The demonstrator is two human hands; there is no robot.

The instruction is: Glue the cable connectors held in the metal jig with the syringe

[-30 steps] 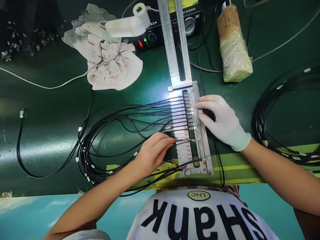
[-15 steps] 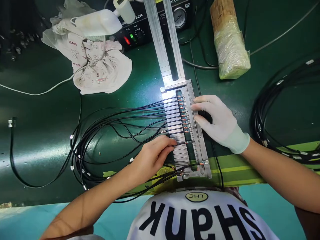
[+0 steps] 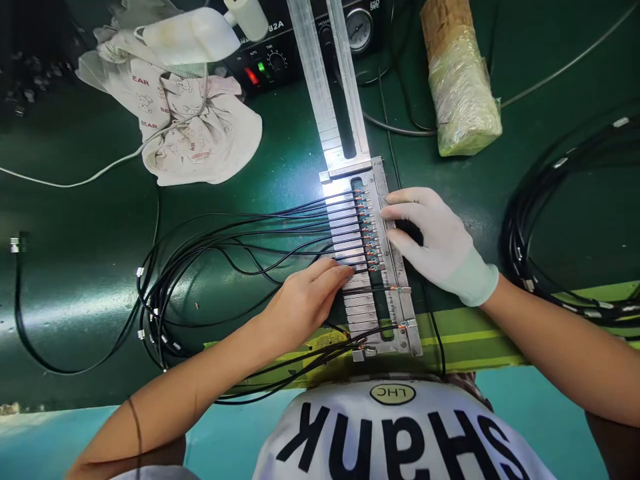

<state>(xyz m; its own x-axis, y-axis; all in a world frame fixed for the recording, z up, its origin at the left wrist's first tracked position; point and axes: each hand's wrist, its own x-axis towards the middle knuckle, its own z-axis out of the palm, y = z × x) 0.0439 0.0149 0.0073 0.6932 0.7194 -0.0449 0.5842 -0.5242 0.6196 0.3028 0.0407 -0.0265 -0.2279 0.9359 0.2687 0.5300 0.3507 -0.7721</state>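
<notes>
A slotted metal jig [image 3: 363, 310] lies on the bench, with a row of thin black cables [image 3: 280, 233] laid across it from the left. Small connector ends [image 3: 369, 227] line up over its long opening. My bare left hand [image 3: 307, 293] is closed at the jig's left side, fingertips pinching a black cable whose end reaches the opening. Lower down, another cable ends in a metal plug [image 3: 401, 289] over the right edge. My gloved right hand [image 3: 433, 240] has its fingers apart, the tips resting against the jig's right-hand bar [image 3: 395, 257].
Behind the jig stands a black control box [image 3: 277, 63] with a gauge. A cloth [image 3: 205, 147] and white bottle [image 3: 193, 37] are back left. A film-wrapped block [image 3: 463, 93] sits back right; a coil of black cables [image 3: 520, 220] lies far right. More cables [image 3: 310, 363] cross the front edge.
My left hand has moved slightly up along the jig and now pinches at a higher slot. A cable with a metal plug now shows across the slots below it. My right hand stays nearly still.
</notes>
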